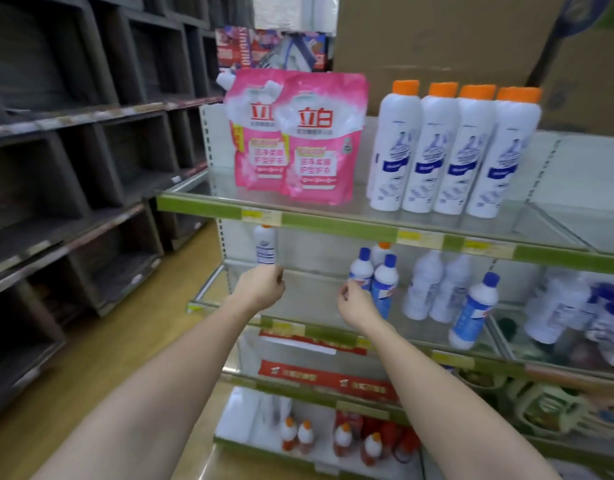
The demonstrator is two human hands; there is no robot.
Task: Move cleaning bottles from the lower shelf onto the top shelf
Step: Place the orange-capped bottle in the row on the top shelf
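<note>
White bottle [265, 247] held upright in the gripping left hand [260, 287]; right hand [354, 301] curls beside blue-capped bottles [385, 285].

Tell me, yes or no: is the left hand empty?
No, the left hand grips the bottom of a white bottle held upright below the top shelf edge.

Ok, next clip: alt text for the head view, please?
The left hand grips a white orange-capped bottle by its base at the lower shelf, while the right hand reaches toward two blue-capped white bottles. On the green-edged top shelf stand two pink detergent pouches and four orange-capped white bottles.
</note>
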